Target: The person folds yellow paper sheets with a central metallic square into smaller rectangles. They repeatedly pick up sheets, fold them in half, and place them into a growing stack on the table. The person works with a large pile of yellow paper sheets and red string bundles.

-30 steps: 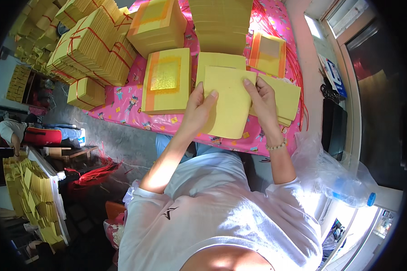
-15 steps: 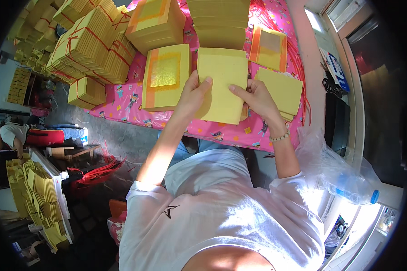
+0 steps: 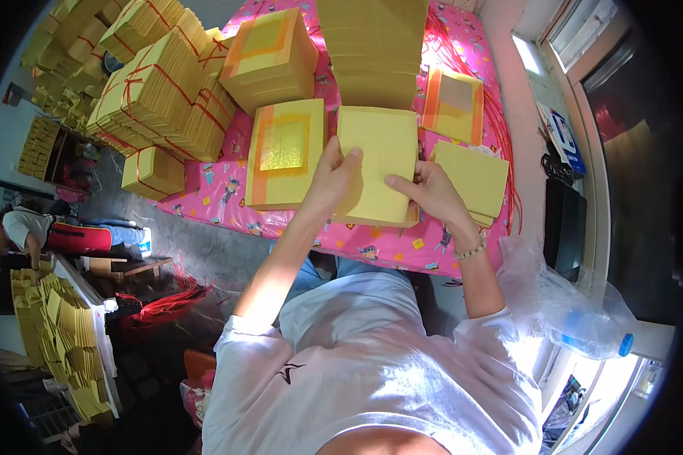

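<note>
A plain stack of yellow paper sheets [image 3: 378,140] is between my hands, near the front of the pink-covered table [image 3: 239,216]. My left hand [image 3: 335,176] holds its left edge, thumb lying on top. At the right edge my right hand [image 3: 430,189] grips it, thumb over the face and fingers curled at the side. To the left sits a paper stack with a gold foil square [image 3: 283,146] and an orange band. More loose yellow sheets [image 3: 470,176] lie to the right of my right hand. What is beneath the held stack is mostly hidden.
Tall yellow stacks [image 3: 372,57] stand behind, and bundles tied with red string [image 3: 150,91] rise at the left. Another foil-faced stack [image 3: 453,102] lies at the back right, beside red strings [image 3: 501,129]. A plastic bottle [image 3: 592,334] is at right; a person [image 3: 34,231] works far left.
The head view has shifted, so the table sits lower in the picture. The held stack now lies flatter and square, with both hands still on its edges.
</note>
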`<act>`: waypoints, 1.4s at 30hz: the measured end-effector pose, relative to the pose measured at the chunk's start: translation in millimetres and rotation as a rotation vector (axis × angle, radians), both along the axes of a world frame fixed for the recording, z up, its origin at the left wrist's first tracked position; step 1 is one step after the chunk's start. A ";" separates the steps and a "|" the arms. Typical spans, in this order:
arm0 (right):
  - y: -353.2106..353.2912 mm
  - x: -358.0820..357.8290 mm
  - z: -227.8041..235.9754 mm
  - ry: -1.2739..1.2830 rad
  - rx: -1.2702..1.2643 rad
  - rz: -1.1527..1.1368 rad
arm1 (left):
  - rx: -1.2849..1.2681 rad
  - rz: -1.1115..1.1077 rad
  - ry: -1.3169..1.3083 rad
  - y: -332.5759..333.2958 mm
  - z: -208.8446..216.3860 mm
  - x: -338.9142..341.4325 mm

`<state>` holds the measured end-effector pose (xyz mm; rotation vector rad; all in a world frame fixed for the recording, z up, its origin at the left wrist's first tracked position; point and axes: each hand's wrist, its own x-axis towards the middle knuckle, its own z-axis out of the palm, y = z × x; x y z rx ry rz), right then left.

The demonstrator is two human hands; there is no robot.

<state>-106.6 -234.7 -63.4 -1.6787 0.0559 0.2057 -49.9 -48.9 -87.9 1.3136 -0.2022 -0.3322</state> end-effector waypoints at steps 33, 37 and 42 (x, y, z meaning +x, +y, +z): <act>-13.1 -26.4 15.0 -0.036 0.242 -0.138 | 0.093 -0.105 -0.219 9.4 34.4 -32.9; -24.9 -30.5 9.0 0.018 0.195 -0.129 | 0.152 -0.194 -0.169 11.5 33.3 -30.5; -37.3 -39.4 6.2 -0.017 0.242 -0.122 | 0.181 -0.283 -0.120 9.8 37.3 -34.7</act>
